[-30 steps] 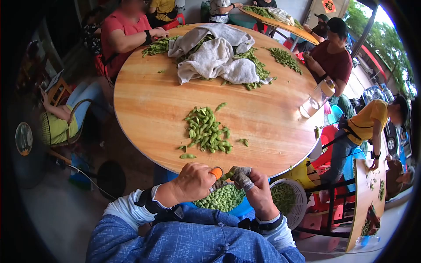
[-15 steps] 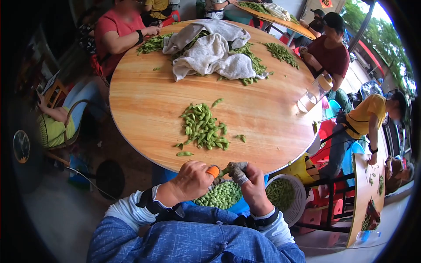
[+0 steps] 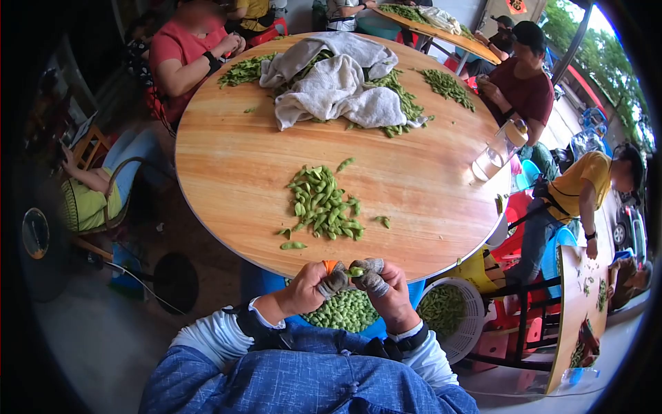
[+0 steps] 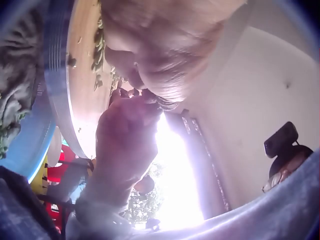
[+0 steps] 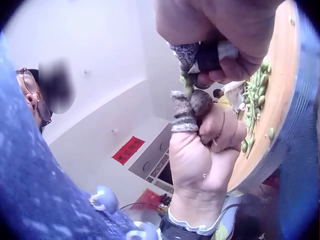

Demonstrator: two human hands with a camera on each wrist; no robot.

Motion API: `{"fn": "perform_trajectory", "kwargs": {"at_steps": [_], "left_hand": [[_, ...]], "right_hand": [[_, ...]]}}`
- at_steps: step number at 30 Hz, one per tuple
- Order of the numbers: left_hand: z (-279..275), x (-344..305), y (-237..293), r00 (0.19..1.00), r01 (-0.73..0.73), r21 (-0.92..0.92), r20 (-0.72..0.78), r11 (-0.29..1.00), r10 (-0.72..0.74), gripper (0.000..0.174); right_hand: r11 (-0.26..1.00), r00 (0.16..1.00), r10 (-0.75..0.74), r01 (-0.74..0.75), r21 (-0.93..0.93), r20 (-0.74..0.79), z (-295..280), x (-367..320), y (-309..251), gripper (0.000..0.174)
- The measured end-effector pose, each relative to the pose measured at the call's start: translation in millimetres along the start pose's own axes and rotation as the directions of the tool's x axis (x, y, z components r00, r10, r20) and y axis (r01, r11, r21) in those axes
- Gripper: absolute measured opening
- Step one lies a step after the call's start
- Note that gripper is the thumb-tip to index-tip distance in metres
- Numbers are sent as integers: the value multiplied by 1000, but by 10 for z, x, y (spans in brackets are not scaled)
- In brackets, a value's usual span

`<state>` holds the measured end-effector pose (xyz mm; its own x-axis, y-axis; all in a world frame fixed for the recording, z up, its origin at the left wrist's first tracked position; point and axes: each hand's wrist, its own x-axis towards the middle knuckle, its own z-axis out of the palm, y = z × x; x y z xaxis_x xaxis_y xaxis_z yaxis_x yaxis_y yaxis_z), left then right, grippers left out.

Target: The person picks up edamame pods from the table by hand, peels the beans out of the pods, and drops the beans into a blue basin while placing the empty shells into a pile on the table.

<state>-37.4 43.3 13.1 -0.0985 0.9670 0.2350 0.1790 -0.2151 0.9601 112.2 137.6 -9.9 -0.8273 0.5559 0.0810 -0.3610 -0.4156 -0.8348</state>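
Note:
Just past the table's near edge, my left hand (image 3: 303, 288) and right hand (image 3: 393, 297) meet and pinch a green edamame pod (image 3: 355, 272) between thumbs and fingertips. Grey cloth covers sit on the thumbs and some fingers, and an orange band shows on the left hand. The pod (image 5: 188, 85) spans the small gap between the covered digits in the right wrist view. In the left wrist view my own hands mostly hide it. Below the hands, a blue basin (image 3: 376, 328) holds shelled green beans (image 3: 343, 310).
A pile of pods (image 3: 324, 203) lies on the round wooden table (image 3: 234, 159). Further back, a towel (image 3: 345, 90) covers more pods. A clear bottle (image 3: 498, 150) stands at the right. A white basket (image 3: 472, 310) of pods stands beside the basin. Several people sit around.
My hands have turned inward and drawn together, the left one rolling so that its covered thumb now shows. The pod stays between them. The person in red at the table has raised their hands.

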Motion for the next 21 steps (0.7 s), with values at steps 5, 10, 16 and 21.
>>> {"fn": "perform_trajectory", "kwargs": {"at_steps": [5,10,16,21], "left_hand": [[137,-72,-227,949,281,-699,100,658,-299,23],[125,-25,-173,949,276,-626,58,729,-309,21],[43,66,-34,984,-138,672,7,728,180,14],[77,95,-229,979,146,-216,-106,965,-172,21]], "right_hand": [[990,999,25,-20,136,-30,-5,18,88,28],[989,995,69,-57,139,-78,35,-2,17,27],[957,986,134,-154,-246,-96,3,-5,-128,19],[956,998,-46,35,-293,-31,123,24,-138,15]]}}
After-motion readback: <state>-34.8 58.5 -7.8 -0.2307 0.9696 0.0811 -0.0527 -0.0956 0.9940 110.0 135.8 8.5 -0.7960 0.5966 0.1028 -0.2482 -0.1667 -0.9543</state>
